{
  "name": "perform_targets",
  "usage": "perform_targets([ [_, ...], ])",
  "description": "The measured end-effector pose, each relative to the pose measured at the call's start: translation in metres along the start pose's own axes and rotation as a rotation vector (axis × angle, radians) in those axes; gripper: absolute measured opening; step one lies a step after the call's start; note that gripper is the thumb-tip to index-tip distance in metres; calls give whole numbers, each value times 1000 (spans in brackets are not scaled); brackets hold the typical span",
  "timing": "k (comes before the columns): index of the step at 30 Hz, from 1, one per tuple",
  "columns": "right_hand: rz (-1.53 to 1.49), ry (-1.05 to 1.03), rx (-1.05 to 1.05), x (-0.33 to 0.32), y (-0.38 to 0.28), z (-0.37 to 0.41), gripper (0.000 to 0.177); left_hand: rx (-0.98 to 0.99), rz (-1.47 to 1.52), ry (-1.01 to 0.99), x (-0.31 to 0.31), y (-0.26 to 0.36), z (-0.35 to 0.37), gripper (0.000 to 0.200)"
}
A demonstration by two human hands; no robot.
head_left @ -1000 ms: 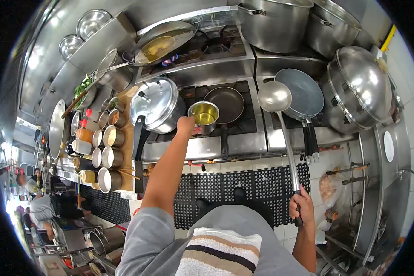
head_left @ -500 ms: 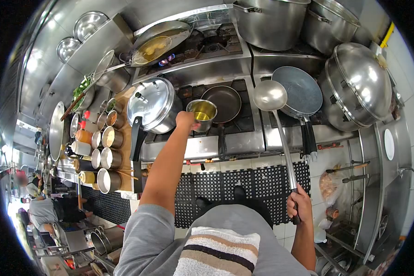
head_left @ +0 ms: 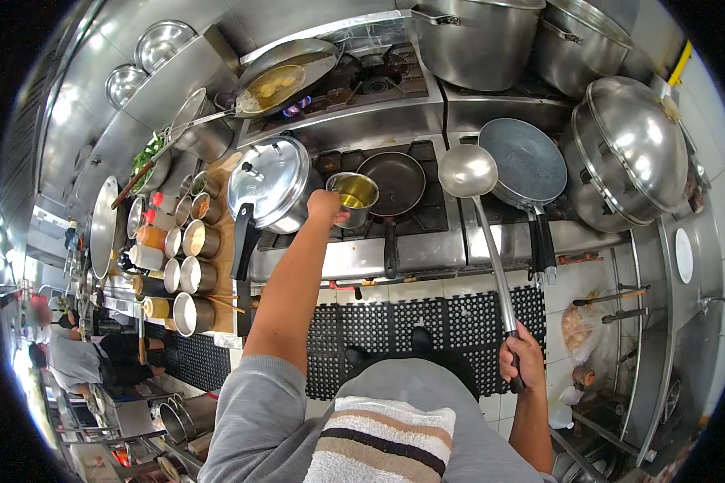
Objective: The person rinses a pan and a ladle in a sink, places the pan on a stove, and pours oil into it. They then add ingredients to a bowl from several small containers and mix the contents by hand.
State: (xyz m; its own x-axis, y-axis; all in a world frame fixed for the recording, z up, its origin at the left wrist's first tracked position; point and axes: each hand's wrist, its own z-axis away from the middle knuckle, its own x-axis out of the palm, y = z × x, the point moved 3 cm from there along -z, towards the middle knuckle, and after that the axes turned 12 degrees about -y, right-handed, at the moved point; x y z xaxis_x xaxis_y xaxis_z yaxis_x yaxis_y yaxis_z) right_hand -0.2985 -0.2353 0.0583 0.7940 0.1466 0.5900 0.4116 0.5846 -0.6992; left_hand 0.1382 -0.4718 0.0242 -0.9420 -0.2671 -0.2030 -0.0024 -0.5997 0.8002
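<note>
My left hand [head_left: 327,206] grips the rim of a small steel pot [head_left: 353,197] with yellow oil in it, tilted over the stove beside a dark frying pan [head_left: 392,183]. My right hand [head_left: 520,357] holds the long handle of a steel ladle [head_left: 468,171], whose empty bowl hovers above the stove between the dark frying pan and a grey non-stick pan [head_left: 528,161]. A domed steel lid [head_left: 269,179] sits just left of the small pot.
A wok [head_left: 279,79] with yellow liquid sits over a lit burner at the back. Large stockpots [head_left: 471,39] and a lidded pot [head_left: 630,145] stand right. Several seasoning containers [head_left: 187,266] line the left counter. Black rubber mats [head_left: 395,326] cover the floor. People work at far left.
The small pot has shifted slightly toward the dark frying pan and tilted a little more. The ladle bowl has drifted left and a bit up.
</note>
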Motion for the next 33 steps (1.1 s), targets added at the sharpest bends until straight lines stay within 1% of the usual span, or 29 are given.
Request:
perform_targets([
  [4,-14,10,3,2,0,-1,57,10,-54,-7,-1,5,2,21],
  [6,7,5,2,5,-1,-1,50,20,-64,-15,-1,5,-2,22],
  [14,4,-17,2,8,0,0,52,-5,-77,-14,0,12,2,24],
  [16,-1,-21,4,9,-1,0,52,-27,-81,-38,0,11,-2,25],
  [20,0,-42,17,10,-1,0,52,-11,-92,-57,0,11,-3,24],
  [25,9,-44,23,13,-1,0,53,-28,-31,-8,-2,7,-4,22],
  [27,31,-29,10,13,-1,-1,44,-40,-31,-14,-3,7,-3,22],
  [33,8,-34,8,14,0,-2,45,-29,-101,-12,-1,13,10,21],
])
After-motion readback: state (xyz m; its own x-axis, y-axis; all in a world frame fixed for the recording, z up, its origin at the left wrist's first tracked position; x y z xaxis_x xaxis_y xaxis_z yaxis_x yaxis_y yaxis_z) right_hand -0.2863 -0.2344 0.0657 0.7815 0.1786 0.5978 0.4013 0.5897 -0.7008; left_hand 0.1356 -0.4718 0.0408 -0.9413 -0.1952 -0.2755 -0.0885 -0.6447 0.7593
